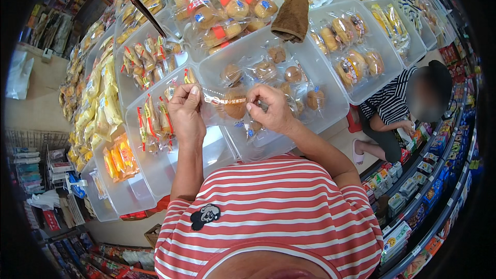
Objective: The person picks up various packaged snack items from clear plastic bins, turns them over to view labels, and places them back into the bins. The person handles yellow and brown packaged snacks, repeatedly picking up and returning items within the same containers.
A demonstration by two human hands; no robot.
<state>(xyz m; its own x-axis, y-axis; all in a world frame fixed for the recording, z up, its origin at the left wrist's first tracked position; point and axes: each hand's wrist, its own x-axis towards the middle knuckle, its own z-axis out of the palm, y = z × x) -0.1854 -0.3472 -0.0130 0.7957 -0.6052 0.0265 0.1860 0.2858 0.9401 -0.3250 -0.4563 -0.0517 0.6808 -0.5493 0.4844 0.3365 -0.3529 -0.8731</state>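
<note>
A clear plastic packet with a round brown cake inside (235, 105) is stretched between my two hands, above a translucent bin. My left hand (187, 102) pinches one end between thumb and forefinger. At the other end, my right hand (270, 107) pinches the packet with thumb and forefinger. An orange band with writing runs along its front. Several similar wrapped cakes (264, 69) lie loose in the translucent plastic bin (329, 85) beneath. Below the left hand, wrapped pastry sticks with red edges (148, 124) lie in the neighbouring bin.
A folded brown towel (291, 16) hangs over the bin's far rim. More bins hold wrapped buns (345, 62), yellow packets (99, 100) and orange packets (121, 157). At right, a person in a striped shirt (391, 93) crouches beside stocked shelves (430, 178).
</note>
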